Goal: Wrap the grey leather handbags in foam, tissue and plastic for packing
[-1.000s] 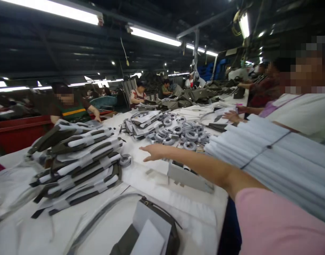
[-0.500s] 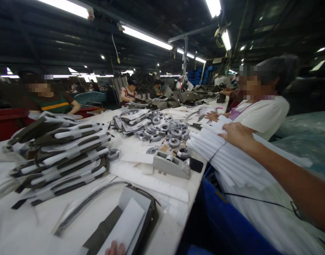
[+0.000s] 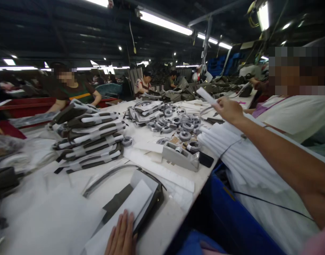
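My right hand point(image 3: 229, 110) is closed on one end of a white foam strip point(image 3: 205, 96), raised above a bundle of white foam strips point(image 3: 239, 156) tied with a dark cord. At the bottom, my left hand point(image 3: 121, 233) lies flat with fingers stretched on a folded white sheet point(image 3: 130, 205). That sheet rests on a dark olive bag point(image 3: 155, 196) with a grey panel. Beside the bag curves a plastic-wrapped strap point(image 3: 106, 175).
A tape dispenser point(image 3: 180, 157) and a black phone point(image 3: 205, 160) stand near the table edge. Wrapped bags point(image 3: 92, 141) are stacked at left, coiled straps point(image 3: 185, 127) lie mid-table. A blue bin point(image 3: 231, 209) is at right. Co-workers are around the table.
My right hand has lifted off the bundle, with one foam strip in it. More of my left hand shows on the white sheet. The view has shifted, moving the scene rightward.
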Tool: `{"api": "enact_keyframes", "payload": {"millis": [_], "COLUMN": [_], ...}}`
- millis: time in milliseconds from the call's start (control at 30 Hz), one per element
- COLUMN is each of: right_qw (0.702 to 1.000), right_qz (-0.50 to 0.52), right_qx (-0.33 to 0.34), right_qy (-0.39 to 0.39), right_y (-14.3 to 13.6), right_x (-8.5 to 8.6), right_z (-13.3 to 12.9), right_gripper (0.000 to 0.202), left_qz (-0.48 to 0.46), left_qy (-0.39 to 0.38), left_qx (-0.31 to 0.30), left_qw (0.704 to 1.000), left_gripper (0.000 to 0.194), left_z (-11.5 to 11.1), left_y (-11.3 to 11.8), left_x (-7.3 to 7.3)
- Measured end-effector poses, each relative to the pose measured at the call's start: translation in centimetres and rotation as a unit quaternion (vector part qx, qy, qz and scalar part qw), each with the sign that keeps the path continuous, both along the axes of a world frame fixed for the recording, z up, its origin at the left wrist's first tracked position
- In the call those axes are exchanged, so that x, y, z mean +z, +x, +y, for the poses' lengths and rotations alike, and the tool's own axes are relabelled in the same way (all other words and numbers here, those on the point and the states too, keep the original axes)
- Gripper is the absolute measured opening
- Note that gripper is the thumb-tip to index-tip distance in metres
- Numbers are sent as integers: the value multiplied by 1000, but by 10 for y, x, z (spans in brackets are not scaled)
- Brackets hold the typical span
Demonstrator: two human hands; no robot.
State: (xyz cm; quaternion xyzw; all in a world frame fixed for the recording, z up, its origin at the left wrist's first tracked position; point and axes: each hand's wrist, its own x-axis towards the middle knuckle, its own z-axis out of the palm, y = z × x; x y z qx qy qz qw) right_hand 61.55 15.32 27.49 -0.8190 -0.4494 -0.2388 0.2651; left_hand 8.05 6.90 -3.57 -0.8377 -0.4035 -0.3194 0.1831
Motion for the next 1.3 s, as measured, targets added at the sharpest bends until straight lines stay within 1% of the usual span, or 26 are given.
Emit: {"api": "enact_keyframes", "payload": {"millis": [33, 67, 100, 133, 167, 200, 233, 300, 367, 433, 467, 500, 533, 567, 600, 633, 667, 700, 733, 800, 900, 967, 1033, 1100, 1200, 1300], "right_qw": [998, 990, 970, 931, 886, 845, 805, 744, 678, 614, 578, 549, 538, 544, 566, 602, 643, 675, 697, 722, 729, 725, 719, 722, 732, 721], "right_qz": [11, 34, 74, 139, 210, 282, 355, 467, 548, 606, 617, 609, 580, 534, 472, 400, 321, 243, 172, 70, 12, -21, -53, -68, -70, -67], "right_qx": [36, 91, 164, 256, 339, 401, 441, 475, 486, 482, 497, 523, 550, 580, 608, 630, 647, 661, 672, 680, 684, 686, 686, 677, 667, 680], "right_qy": [48, 103, 164, 219, 236, 215, 179, 58, -56, -150, -194, -233, -267, -288, -296, -285, -255, -219, -180, -101, 1, 59, 102, 124, 119, 116], "right_y": [-11, -26, -44, -66, -90, -116, -143, -193, -235, -262, -269, -272, -273, -271, -268, -265, -263, -263, -267, -282, -321, -347, -366, -376, -379, -376], "right_x": [4, 6, 6, 4, -1, -9, -20, -50, -85, -121, -137, -151, -164, -175, -184, -191, -197, -201, -205, -214, -231, -245, -258, -267, -272, -273], "right_z": [4, 6, 6, 3, -3, -12, -24, -55, -87, -114, -126, -136, -143, -149, -153, -155, -155, -154, -151, -141, -124, -111, -101, -92, -86, -85], "right_gripper": [62, 60, 58, 57, 55, 49, 41, 32, 34, 38, 38, 39, 39, 37, 36, 34, 32, 33, 34, 34, 26, 19, 16, 16, 16, 15], "left_qz": [18, 34, 49, 58, 65, 72, 79, 92, 98, 98, 99, 102, 106, 111, 115, 118, 121, 123, 124, 127, 126, 125, 123, 120, 116, 113], "left_qy": [-15, -28, -38, -44, -52, -62, -75, -107, -139, -178, -205, -235, -268, -301, -331, -357, -378, -394, -405, -413, -411, -410, -410, -411, -415, -415], "left_qx": [1, 7, 13, 20, 27, 30, 32, 29, 20, 4, -5, -13, -20, -26, -33, -38, -44, -48, -52, -56, -59, -58, -56, -54, -52, -49], "left_qw": [1000, 999, 998, 997, 996, 995, 994, 990, 985, 979, 974, 967, 957, 947, 936, 926, 917, 909, 904, 900, 901, 901, 902, 902, 901, 901], "left_gripper": [67, 67, 67, 66, 66, 66, 66, 67, 67, 68, 70, 71, 71, 71, 70, 68, 67, 66, 65, 64, 63, 62, 61, 58, 57, 62], "left_z": [-4, -8, -11, -13, -15, -17, -17, -18, -17, -14, -12, -9, -5, -1, 3, 8, 13, 17, 20, 25, 27, 26, 26, 27, 27, 22], "left_y": [0, 0, 1, 1, 1, 2, 2, 0, -1, -3, -4, -6, -7, -8, -9, -11, -12, -13, -14, -14, -15, -15, -17, -19, -21, -21], "left_x": [6, 13, 19, 24, 29, 33, 36, 42, 49, 59, 65, 73, 81, 90, 98, 106, 113, 118, 123, 128, 129, 129, 129, 129, 127, 121]}}
